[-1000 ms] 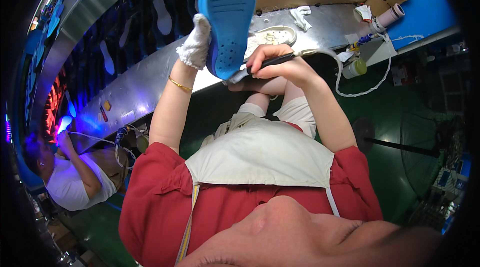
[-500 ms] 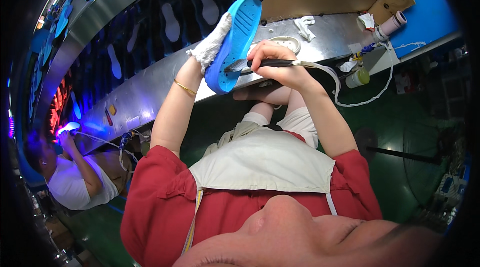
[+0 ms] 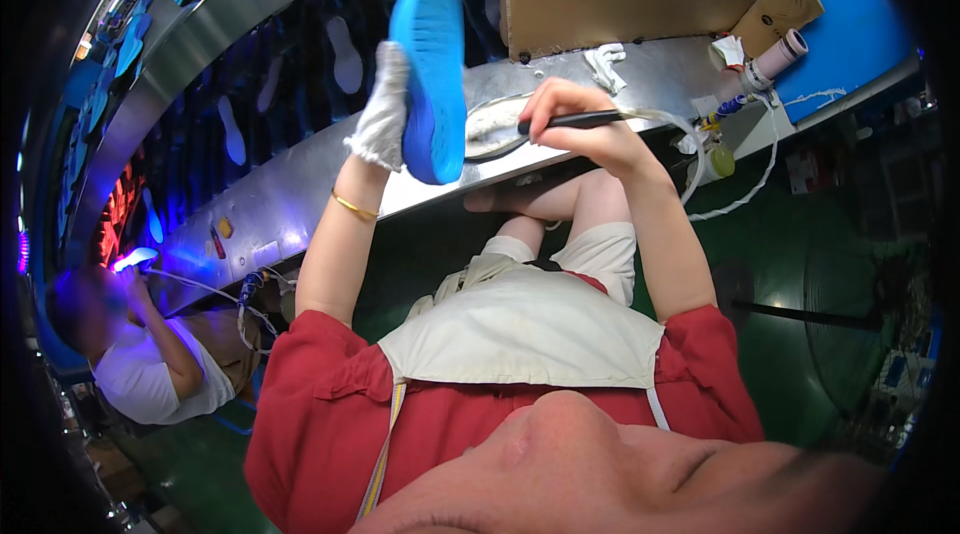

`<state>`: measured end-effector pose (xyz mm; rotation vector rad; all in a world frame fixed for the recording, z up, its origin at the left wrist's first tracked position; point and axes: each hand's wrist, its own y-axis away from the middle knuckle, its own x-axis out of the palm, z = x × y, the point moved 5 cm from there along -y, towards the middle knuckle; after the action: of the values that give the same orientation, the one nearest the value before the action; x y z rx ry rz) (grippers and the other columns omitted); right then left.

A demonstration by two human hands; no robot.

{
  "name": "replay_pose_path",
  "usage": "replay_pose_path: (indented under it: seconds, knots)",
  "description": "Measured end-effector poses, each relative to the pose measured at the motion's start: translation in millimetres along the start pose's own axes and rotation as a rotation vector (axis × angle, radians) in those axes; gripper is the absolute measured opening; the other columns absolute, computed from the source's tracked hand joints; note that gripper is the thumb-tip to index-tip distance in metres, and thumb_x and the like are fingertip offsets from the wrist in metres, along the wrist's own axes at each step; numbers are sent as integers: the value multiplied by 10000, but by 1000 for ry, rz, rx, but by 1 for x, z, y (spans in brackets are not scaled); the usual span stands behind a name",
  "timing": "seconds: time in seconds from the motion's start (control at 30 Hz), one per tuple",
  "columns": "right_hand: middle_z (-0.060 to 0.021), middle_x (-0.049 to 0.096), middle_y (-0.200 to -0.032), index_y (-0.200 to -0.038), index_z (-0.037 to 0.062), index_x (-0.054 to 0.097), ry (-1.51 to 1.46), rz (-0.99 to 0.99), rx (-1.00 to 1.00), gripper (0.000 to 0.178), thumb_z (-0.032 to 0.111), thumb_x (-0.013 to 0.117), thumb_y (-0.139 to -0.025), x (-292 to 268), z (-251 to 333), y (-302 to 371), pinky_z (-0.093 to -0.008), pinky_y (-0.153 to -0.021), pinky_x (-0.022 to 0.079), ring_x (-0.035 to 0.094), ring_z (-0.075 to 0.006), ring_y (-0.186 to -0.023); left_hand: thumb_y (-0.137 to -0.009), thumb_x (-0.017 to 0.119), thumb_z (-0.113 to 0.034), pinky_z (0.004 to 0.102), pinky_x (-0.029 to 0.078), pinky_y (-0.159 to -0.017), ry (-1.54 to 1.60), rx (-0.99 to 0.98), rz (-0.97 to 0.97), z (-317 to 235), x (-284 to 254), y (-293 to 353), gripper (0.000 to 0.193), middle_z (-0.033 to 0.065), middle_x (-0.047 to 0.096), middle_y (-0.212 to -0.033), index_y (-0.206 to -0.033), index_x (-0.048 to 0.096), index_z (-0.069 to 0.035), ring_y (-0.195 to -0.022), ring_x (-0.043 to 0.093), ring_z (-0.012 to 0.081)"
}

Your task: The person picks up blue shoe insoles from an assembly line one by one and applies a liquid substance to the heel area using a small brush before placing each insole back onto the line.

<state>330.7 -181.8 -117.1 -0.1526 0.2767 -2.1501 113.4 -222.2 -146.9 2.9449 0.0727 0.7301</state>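
Sitting low at the far left, another person [image 3: 150,354] in a white shirt bends over a purple light. Next comes the left hand [image 3: 383,119] in a white glove. Its grip is closed on the edge of a blue shoe sole [image 3: 432,74], held up on its side above the long metal desk [image 3: 300,204]. Just right of the sole, the bare right hand [image 3: 575,119] has its grip shut around a thin black tool [image 3: 560,122] with a hose on it. The tool's tip points toward the sole. Farther right stands a pink and white tube [image 3: 775,54].
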Motion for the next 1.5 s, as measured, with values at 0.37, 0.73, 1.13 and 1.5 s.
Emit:
replay_pose_path:
  seconds: [0.37,0.73,1.13,1.5]
  knots:
    - [-48,655,-893,-944,19,614,-166,-389,-65,163,40,708,-812,18,-15,13,-231,-752,501,625,-109,-827,-902,502,-343,562,409,-998,771,-46,198,60,-5,34,529,226,594,-1173,-1293,475,13,-1094,568,394]
    - [-43,583,-850,-947,26,603,147,-370,-236,205,38,680,-758,42,-8,20,-219,-670,501,603,-92,-747,-885,531,-553,403,526,-887,683,-28,70,98,39,36,629,130,584,-1173,-1290,478,-75,-1033,598,269]
    - [-58,617,-887,-977,8,620,95,-321,-117,223,8,677,-762,47,-17,27,-239,-722,516,619,-104,-812,-877,488,-609,451,462,-968,648,29,22,92,17,21,691,117,569,-1215,-1323,452,-83,-1058,580,298]
    - [-84,629,-825,-928,22,639,353,-313,-187,180,30,692,-756,51,-10,34,-250,-632,497,625,-138,-710,-816,486,-704,450,484,-939,642,128,101,67,12,11,807,144,555,-1252,-1342,428,-94,-1067,580,288]
